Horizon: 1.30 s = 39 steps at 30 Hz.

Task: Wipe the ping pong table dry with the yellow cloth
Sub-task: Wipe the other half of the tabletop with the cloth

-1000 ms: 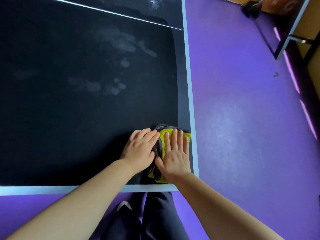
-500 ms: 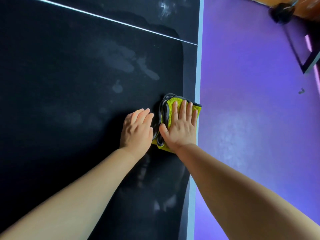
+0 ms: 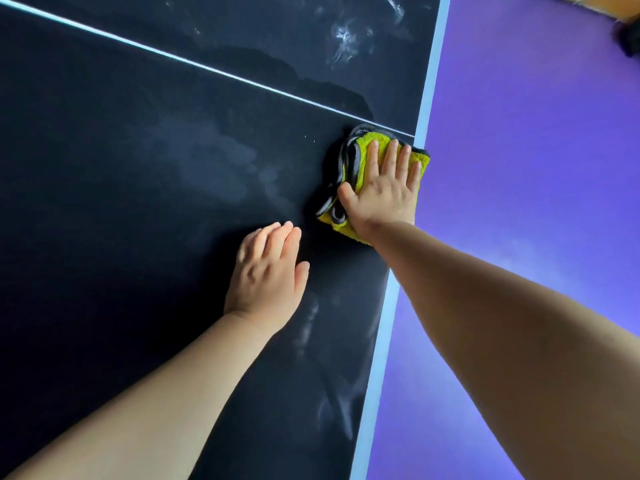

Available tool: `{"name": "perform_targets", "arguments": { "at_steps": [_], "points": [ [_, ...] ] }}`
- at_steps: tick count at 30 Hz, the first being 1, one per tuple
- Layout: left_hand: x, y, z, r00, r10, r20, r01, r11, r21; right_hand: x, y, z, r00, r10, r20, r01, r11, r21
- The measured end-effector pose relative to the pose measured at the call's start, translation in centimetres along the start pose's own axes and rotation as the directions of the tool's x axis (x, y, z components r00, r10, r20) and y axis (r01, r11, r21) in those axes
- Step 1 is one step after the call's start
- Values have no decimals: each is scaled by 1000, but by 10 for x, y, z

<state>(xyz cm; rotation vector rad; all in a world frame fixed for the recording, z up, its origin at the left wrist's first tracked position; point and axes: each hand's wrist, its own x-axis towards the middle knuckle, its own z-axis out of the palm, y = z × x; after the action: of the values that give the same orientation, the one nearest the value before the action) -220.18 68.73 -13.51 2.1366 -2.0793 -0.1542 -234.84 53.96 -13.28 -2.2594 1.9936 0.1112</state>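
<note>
Fingers of the right hand are pressing flat, close together, on the folded yellow terry cloth at the right edge of the dark counter; seemingly damp patches are lying leftward.

**Purple floor, orange strip top rt**

Floor fills the rt side of the view: smooth, matte, purple. Colour varies w/ the light: paler violet sheen approx. mid-height, deeper blue-violet toward the bottom. Top rt corner: narrow orange-tan strip, wall or board, can't tell which. Just below it, at the rt edge, a dark blurred object; too cut off to ID.
</note>
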Motion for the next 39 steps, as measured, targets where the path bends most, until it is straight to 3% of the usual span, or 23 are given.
{"name": "perform_targets", "arguments": {
  "at_steps": [10, 16, 29, 39],
  "points": [
    [8, -2, 2, 1000, -10, -10, 10, 1000, 7, 86, 16, -13, 1000, -29, 5, 29, 1000, 4],
    [8, -1, 4, 999, -12, -30, 12, 1000, 8, 76, 18, -10, 998, -58, 19, 58, 998, 13],
    [-12, 2, -8, 981, 42, -188, -65, 991, -121, -128, 10, 15, 992, -111, 53, 110, 994, 14],
    [-131, 0, -37, 940, 289, -181, -318, 935, -155, -333, -14, 39, 993, -94, 77, 90, 995, 52]
  ]
}}
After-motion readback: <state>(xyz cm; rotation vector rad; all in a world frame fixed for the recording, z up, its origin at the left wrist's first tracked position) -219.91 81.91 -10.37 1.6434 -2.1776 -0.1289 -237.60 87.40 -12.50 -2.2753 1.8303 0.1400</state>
